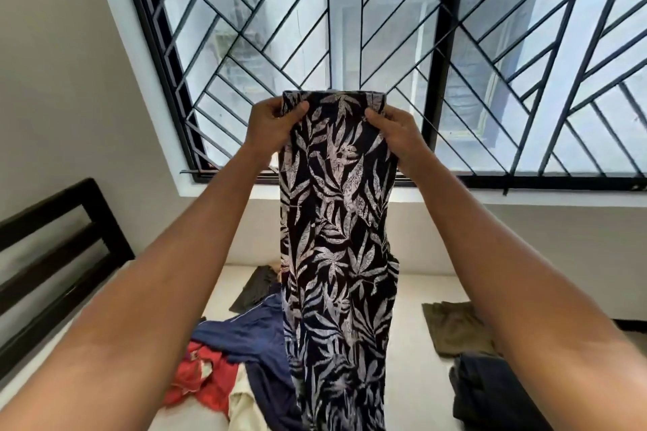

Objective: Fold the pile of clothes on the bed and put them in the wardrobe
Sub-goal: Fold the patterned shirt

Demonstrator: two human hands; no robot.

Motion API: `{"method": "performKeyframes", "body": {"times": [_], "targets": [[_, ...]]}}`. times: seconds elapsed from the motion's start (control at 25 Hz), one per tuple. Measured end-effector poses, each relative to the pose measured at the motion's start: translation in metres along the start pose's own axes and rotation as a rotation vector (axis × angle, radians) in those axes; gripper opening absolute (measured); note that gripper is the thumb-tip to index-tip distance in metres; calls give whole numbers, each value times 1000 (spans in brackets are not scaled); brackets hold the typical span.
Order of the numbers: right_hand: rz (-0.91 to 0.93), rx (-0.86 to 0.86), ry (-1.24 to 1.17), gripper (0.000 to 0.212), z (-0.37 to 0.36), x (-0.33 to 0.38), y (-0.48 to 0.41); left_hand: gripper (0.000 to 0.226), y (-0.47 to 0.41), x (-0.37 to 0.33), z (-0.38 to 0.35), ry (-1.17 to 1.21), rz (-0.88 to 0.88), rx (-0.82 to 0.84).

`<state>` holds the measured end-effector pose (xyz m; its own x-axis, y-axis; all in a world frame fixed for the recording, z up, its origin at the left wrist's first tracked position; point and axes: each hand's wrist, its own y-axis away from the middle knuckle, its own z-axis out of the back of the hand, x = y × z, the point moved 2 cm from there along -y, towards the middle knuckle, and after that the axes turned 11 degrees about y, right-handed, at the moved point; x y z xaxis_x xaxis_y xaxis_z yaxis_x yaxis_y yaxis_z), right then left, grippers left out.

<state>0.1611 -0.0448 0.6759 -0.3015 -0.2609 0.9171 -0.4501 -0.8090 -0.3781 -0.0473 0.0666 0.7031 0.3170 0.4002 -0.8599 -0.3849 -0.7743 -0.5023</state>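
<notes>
I hold a black garment with a pale leaf print point(336, 238) up in front of the window, hanging long and narrow down to the bed. My left hand point(271, 124) pinches its top left corner and my right hand point(395, 131) pinches its top right corner. Below it, on the white bed point(409, 378), lies an unfolded pile: a navy blue piece point(252, 329), a red piece point(199, 374), a cream piece point(245, 409) and a dark grey piece point(257, 287). On the right of the bed lie a folded olive garment point(455, 327) and a folded dark garment point(490, 392).
A large window with a black metal grille point(434, 45) fills the wall ahead. The dark wooden headboard point(52, 248) stands at the left of the bed. The wardrobe is not in view.
</notes>
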Motion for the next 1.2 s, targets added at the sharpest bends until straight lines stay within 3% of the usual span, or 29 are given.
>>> {"method": "performKeyframes", "body": {"times": [0.24, 0.48, 0.6, 0.68, 0.76, 0.8, 0.88, 1.0, 1.08, 1.12, 1.2], "targets": [[-121, 19, -29, 16, -5, -30, 14, 24, 21, 29, 9, 12, 64, 43], [-299, 130, 105, 41, -3, -78, 64, 23, 68, 63, 21, -30, 282, 133], [-372, 280, -90, 49, 11, -53, 62, 32, 54, 36, 25, 86, 512, 323], [-364, 307, -338, 48, 11, -25, 27, 32, 15, 26, 15, 338, 620, 354], [-398, 280, -450, 30, -2, -16, -6, 62, -15, 41, 5, 588, 671, 333], [-424, 294, -449, 32, -8, -27, -4, 80, -13, 68, 7, 651, 733, 332], [-651, 359, -410, 58, -13, -91, 32, 95, 37, 149, 30, 634, 974, 376], [-1020, 521, -290, 80, -30, -233, 166, 84, 192, 258, 77, 352, 1261, 520], [-1159, 587, -178, 95, -42, -291, 226, 71, 246, 302, 94, 213, 1309, 471], [-1190, 540, -192, 85, -47, -304, 238, 60, 254, 312, 96, 238, 1288, 406], [-1175, 396, -285, 45, -51, -309, 236, 39, 247, 311, 93, 403, 1247, 264]]}}
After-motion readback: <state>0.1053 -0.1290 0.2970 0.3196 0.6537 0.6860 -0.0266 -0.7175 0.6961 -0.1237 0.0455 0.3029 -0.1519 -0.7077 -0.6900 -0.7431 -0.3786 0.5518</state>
